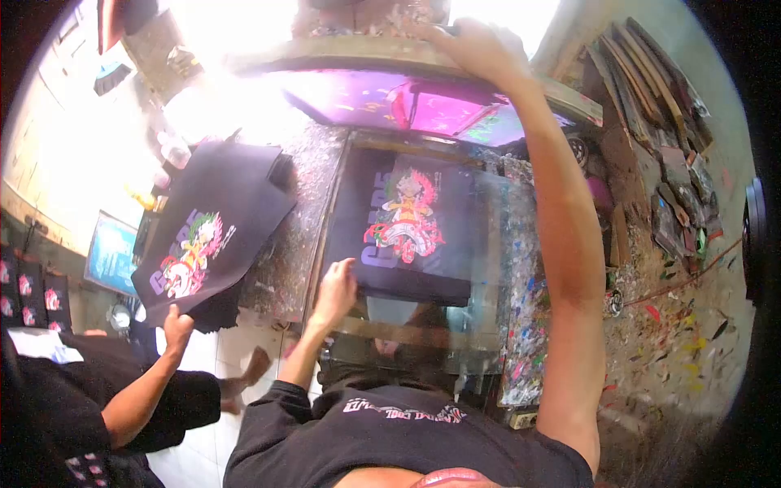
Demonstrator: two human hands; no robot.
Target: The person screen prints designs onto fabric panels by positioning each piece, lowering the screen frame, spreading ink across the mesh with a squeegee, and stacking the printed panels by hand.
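Observation:
A black cloth panel (pixel 370 281) with a colourful figure and purple letters lies flat on the glass-topped table (pixel 480 333). My left hand (pixel 335 293) is at the panel's lower left edge, fingers bent and pressed together; whether cloth is between them is too small to tell. My right arm reaches up to the far side, where my right hand (pixel 476 49) is at the top edge of a raised wooden-framed screen (pixel 439 110). Glare and blur hide what its fingers hold.
At the left, a co-worker's hand (pixel 177 327) holds a similar printed black cloth (pixel 232 191) over a stack. Paint-spattered boards (pixel 525 358) border the glass on the right. Wooden-handled tools (pixel 651 89) lean at the upper right. A blue screen (pixel 114 252) stands far left.

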